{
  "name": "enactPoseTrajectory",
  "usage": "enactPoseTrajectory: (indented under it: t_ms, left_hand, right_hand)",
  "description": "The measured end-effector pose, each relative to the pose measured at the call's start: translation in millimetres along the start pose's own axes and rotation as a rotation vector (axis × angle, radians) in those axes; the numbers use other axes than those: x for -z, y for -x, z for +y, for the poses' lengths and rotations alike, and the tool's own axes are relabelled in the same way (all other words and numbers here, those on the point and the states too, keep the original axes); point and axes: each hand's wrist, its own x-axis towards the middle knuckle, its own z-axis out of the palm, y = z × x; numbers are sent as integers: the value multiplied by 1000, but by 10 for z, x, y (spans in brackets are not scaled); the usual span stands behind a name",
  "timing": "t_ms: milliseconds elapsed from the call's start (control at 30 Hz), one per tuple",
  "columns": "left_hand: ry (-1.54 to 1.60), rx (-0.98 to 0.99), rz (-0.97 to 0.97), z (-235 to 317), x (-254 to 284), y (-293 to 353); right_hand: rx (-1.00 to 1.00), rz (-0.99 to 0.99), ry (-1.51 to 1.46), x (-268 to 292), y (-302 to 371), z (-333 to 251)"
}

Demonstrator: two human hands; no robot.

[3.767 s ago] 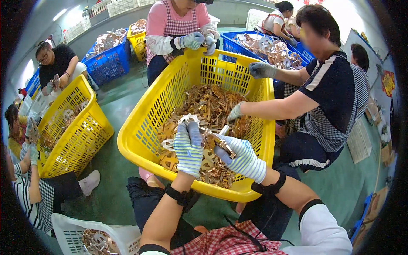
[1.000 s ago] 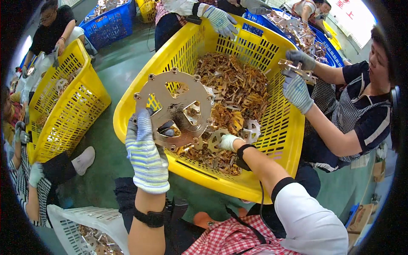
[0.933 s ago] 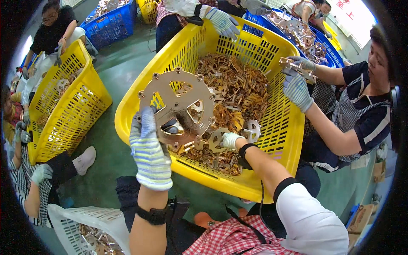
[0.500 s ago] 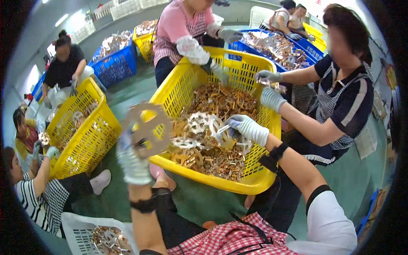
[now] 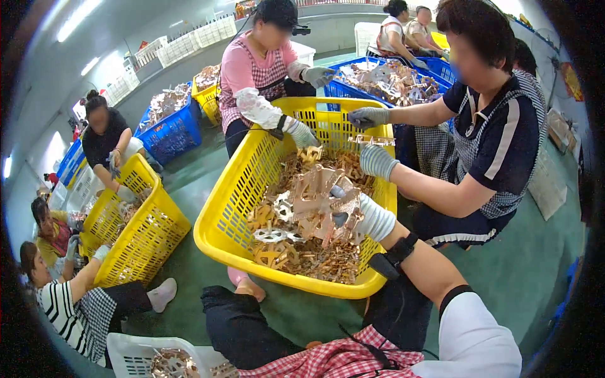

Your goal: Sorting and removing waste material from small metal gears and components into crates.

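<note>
My right hand (image 5: 377, 218), in a striped knit glove, is closed on a copper-coloured metal plate (image 5: 315, 208) with jagged cut-outs. The plate is held above a large yellow plastic basket (image 5: 217, 252). Beneath it, the basket holds many small copper-coloured metal scraps (image 5: 334, 264) and some larger pieces, among them a silvery round cut-out piece (image 5: 271, 235). I cannot see my left hand in this view.
Across the basket, a person in pink (image 5: 249, 63) reaches in with a gloved hand. At the right, a person in dark clothes (image 5: 485, 145) holds a metal strip (image 5: 373, 139). A white crate (image 5: 123, 353) with metal pieces stands lower left, and another yellow basket (image 5: 142, 246) beyond it.
My left hand, which held a round cut-out metal plate at the left, has left the view. My right hand, earlier pinching a pale piece, now holds the copper-coloured plate. The view has shifted.
</note>
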Motion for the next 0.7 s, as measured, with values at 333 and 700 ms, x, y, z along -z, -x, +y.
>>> enactPoseTrajectory:
  t_ms: [333, 700]
  left_hand:
    - [-1442, 356, -692, -3390, -1103, -239]
    - [-1071, 871, -616, -4821, -927, -448]
  right_hand:
    - [-99, 7, -213, 174, 64, 486]
    - [-85, 126, -491, -554, -30, -284]
